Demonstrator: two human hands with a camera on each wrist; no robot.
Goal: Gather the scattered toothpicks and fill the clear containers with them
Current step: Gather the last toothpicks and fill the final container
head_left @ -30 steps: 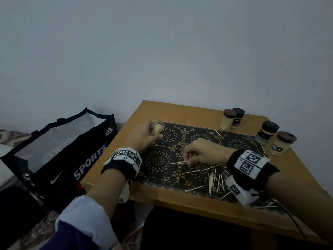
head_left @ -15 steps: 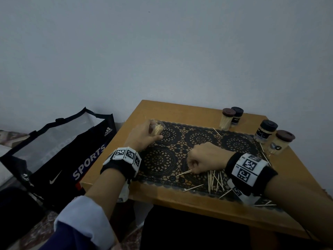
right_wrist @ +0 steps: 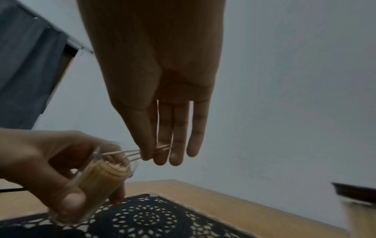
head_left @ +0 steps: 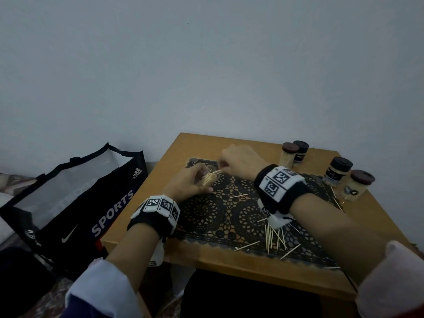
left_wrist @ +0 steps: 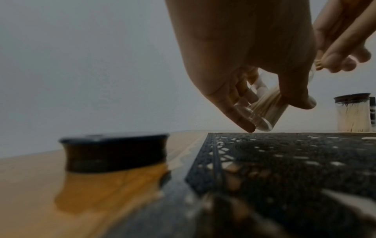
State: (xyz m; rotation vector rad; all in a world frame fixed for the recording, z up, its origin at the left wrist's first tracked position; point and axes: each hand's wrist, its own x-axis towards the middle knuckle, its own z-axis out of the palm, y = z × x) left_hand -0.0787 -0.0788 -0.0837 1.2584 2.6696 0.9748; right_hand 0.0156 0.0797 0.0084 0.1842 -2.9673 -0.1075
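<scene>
A wooden table (head_left: 263,143) is filling the lower right of the head view, with a black lace mat (head_left: 229,212) lying across it. Four capped jars are standing along the mat's upper right: two near the top (head_left: 289,155) and two further right (head_left: 356,185), all packed with pale sticks. A black lid (left_wrist: 114,153) is sitting on the bare wood at the lower left of the left wrist view, just beside the mat's edge. A black sports bag (head_left: 75,203) is leaning at the left of the head view, off the table.

Loose toothpicks (head_left: 274,237) are lying scattered on the mat at the lower centre, beneath the right forearm, which is crossing over them.

The left hand (head_left: 188,182) is curling around a clear container (right_wrist: 97,182), tilting it with its open mouth toward the right; its base is hovering just above the mat's far edge, and it is already nearly full. The right hand (head_left: 243,160) is pinching a few toothpicks (right_wrist: 130,153) between thumb and fingertips, the other fingers hanging straight, and their free ends are reaching into the container's mouth.
</scene>
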